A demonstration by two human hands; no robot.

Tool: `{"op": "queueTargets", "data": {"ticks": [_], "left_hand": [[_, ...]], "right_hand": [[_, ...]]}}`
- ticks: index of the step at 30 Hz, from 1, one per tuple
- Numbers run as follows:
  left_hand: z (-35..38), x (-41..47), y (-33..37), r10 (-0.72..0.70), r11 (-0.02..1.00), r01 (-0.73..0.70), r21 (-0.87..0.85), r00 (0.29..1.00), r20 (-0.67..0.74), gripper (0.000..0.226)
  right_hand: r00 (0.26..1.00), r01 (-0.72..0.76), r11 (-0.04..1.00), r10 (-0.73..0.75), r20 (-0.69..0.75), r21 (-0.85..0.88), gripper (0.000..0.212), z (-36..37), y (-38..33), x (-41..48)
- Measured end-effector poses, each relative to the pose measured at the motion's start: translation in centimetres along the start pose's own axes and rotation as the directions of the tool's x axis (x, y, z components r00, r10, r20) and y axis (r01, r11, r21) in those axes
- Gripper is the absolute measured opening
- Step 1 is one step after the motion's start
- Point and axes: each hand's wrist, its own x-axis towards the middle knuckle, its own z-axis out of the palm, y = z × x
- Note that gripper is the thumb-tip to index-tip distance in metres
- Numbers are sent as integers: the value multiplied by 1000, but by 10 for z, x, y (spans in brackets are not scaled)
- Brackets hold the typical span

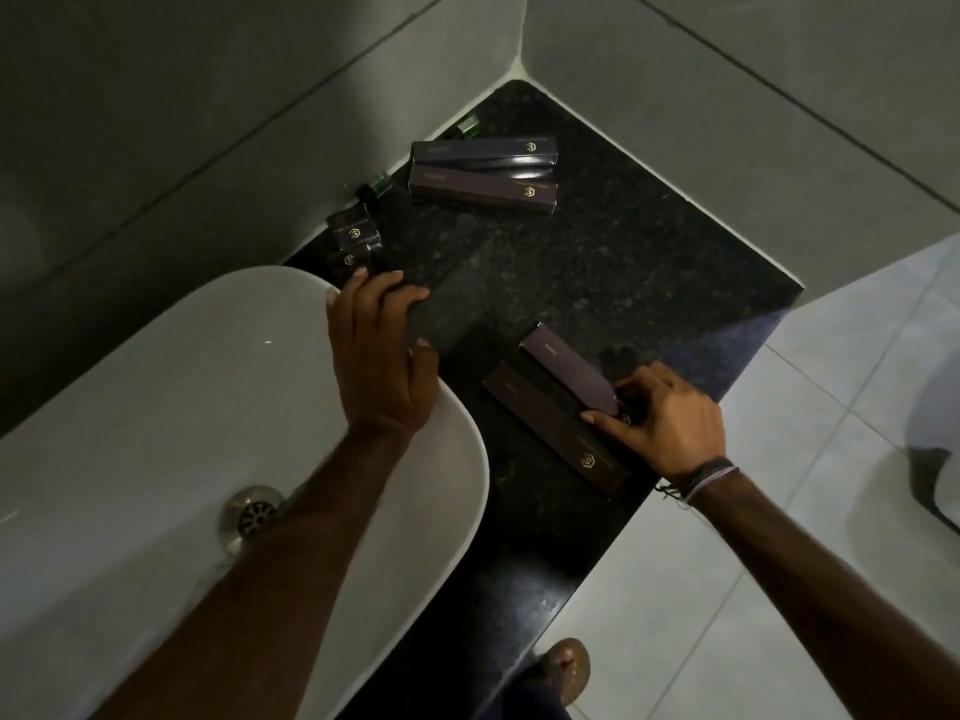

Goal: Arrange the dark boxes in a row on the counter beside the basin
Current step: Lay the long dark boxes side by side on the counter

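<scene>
A dark speckled worktop [597, 262] runs into a tiled corner, with a white basin [156, 387] at its left. The left hand [382, 350] reaches over the basin's rim, its fingers [410, 296] spread apart and resting on the edge of a long dark box [457, 314] that lies on the worktop just beside the basin; the box is blurred and hard to make out. Just beyond this hand, against the far-left wall, two small dark boxes [353, 236] stand close together, each with a gold emblem, and a dark bottle [374, 187] lies behind them.

The right hand [665, 423], with cord bracelets [706, 478] at the wrist, is at the near right edge of the worktop. Its fingers [602, 419] are clamped on the near end of a purple box [566, 368], which is tilted and rests across a second long box [550, 428] lying flat below it.

Farther back, near the corner, two long boxes [483, 174] lie side by side and touching, emblems toward the right. A green bottle [470, 124] lies behind them against the wall. A sandalled foot [563, 670] shows on the pale floor tiles [727, 589] at the near edge
</scene>
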Motion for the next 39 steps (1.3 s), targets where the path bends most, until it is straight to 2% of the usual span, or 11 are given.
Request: {"op": "queueTargets", "data": {"ticks": [2, 5, 8, 10, 14, 18, 20, 24, 29, 33, 39], "left_hand": [[0, 0, 0, -1, 1000, 1, 1, 1000, 5, 51], [0, 1, 0, -12, 1000, 12, -12, 1000, 12, 51], [2, 0, -1, -22, 999, 23, -33, 1000, 15, 49], [3, 0, -2, -36, 998, 36, -41, 999, 17, 49], [5, -1, -3, -45, 998, 45, -49, 999, 5, 48], [7, 0, -6, -54, 997, 54, -50, 999, 7, 48], [7, 0, -6, -51, 997, 51, -50, 999, 13, 48], [7, 0, -5, -56, 996, 57, -66, 998, 15, 47], [4, 1, -2, -64, 997, 65, -47, 998, 26, 45], [3, 1, -1, -64, 997, 65, -49, 998, 29, 47], [2, 2, 0, -66, 997, 68, -35, 997, 45, 47]], "right_hand": [[1000, -8, 1000, 8, 11, 0, 61, -2, 1, 1], [993, -60, 994, 68, -94, 90, 63, -12, 2, 8], [976, -43, 988, 74, -206, 149, 54, -20, -7, 39], [970, 11, 995, 13, -241, 100, 47, -21, -20, 77], [969, 116, 993, -112, -220, 7, 49, -23, -57, 170], [987, 117, 990, -125, -100, -82, 59, -27, -78, 239], [990, 119, 987, -126, -66, -107, 55, -27, -75, 247], [991, 90, 995, -94, -98, -51, 41, -26, -46, 210], [993, 2, 999, 3, -120, 41, 40, -23, 24, 98], [991, -101, 994, 103, -89, 30, 37, -15, 58, 27], [986, -110, 994, 109, -126, 2, 38, -11, 65, 11]]}}
